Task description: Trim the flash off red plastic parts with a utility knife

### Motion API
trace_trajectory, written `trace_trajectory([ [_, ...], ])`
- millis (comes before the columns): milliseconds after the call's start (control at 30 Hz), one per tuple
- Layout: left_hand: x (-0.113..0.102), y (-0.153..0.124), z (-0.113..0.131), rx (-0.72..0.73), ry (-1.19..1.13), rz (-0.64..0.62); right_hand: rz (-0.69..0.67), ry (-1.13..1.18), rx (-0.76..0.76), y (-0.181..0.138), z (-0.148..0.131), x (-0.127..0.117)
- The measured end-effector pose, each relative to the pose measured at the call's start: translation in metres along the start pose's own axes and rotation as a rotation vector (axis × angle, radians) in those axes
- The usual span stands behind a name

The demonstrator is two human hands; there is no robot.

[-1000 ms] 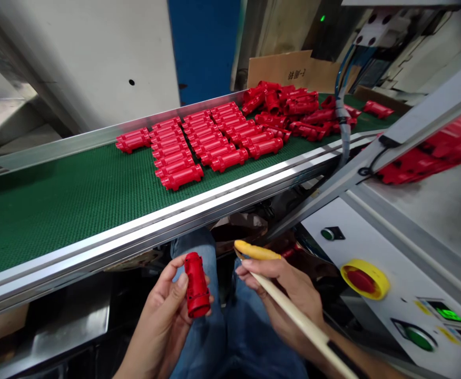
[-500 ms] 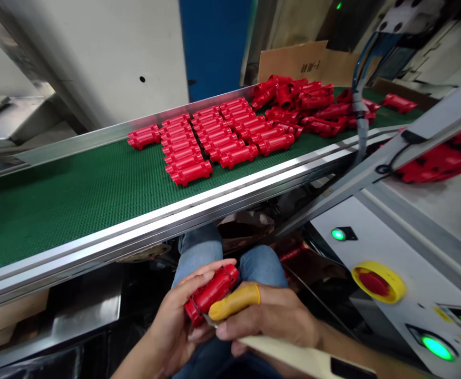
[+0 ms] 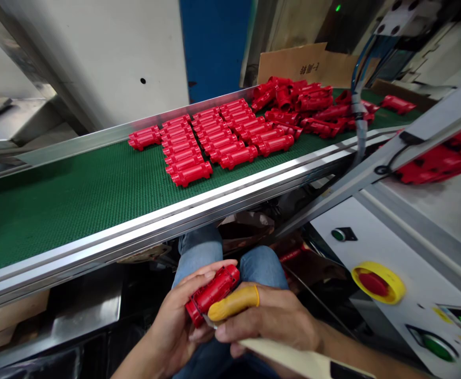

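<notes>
My left hand (image 3: 178, 310) is wrapped round a red plastic tubular part (image 3: 214, 292), held at a slant above my lap. Pinched in my right hand (image 3: 270, 318) is a knife with a long cream handle (image 3: 289, 358), dark near its rear end. Its short metal blade touches or lies very close to the lower end of the red part; the exact contact is hidden by the fingers. A yellow finger cot (image 3: 234, 303) covers the right index finger, which rests against the part.
Beyond my knees runs a green conveyor belt (image 3: 76, 189) with a metal rail (image 3: 135, 231). Rows of red parts (image 3: 190, 173) lie on it, with a loose heap (image 3: 313, 102) farther right. A control panel (image 3: 372, 247) with a red-and-yellow stop button (image 3: 376, 282) stands at right.
Two green lamps on the control panel were lit and are now dark. My hands, the red part and the knife have barely shifted.
</notes>
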State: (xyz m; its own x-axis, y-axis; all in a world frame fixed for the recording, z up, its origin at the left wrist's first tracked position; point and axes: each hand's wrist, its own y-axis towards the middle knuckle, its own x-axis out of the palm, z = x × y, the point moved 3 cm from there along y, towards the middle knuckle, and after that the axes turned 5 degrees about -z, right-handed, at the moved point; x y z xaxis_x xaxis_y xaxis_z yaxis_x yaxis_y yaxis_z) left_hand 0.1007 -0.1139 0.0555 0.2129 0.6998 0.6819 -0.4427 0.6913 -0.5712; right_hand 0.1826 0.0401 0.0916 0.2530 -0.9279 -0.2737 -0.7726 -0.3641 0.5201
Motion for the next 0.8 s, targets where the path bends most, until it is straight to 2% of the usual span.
trace_trajectory([
  [100, 0.000, -0.001, 0.000, -0.001, 0.010, 0.025, -0.040, 0.002, 0.034, 0.004, -0.003, -0.001],
  [267, 0.001, -0.003, -0.001, 0.011, 0.025, 0.029, 0.032, -0.098, -0.042, 0.004, -0.004, -0.003],
  [467, 0.003, -0.002, -0.002, -0.028, 0.011, 0.030, -0.103, -0.062, 0.180, 0.007, -0.009, -0.007],
  [567, 0.000, 0.001, -0.001, -0.010, -0.003, -0.007, 0.029, -0.018, 0.109, 0.005, -0.017, -0.011],
  [633, 0.000, 0.001, 0.001, 0.041, 0.005, -0.056, 0.228, 0.047, 0.093, 0.000, -0.017, -0.014],
  [667, 0.001, 0.001, 0.002, 0.083, 0.023, -0.075, 0.328, 0.085, 0.132, -0.004, -0.015, -0.015],
  [733, 0.002, -0.002, 0.005, 0.212, 0.081, -0.057, 0.451, 0.065, 0.210, -0.010, -0.010, -0.015],
  [800, 0.001, -0.007, 0.008, 0.394, 0.136, 0.042, 0.454, -0.118, 0.199, -0.012, -0.010, -0.012],
])
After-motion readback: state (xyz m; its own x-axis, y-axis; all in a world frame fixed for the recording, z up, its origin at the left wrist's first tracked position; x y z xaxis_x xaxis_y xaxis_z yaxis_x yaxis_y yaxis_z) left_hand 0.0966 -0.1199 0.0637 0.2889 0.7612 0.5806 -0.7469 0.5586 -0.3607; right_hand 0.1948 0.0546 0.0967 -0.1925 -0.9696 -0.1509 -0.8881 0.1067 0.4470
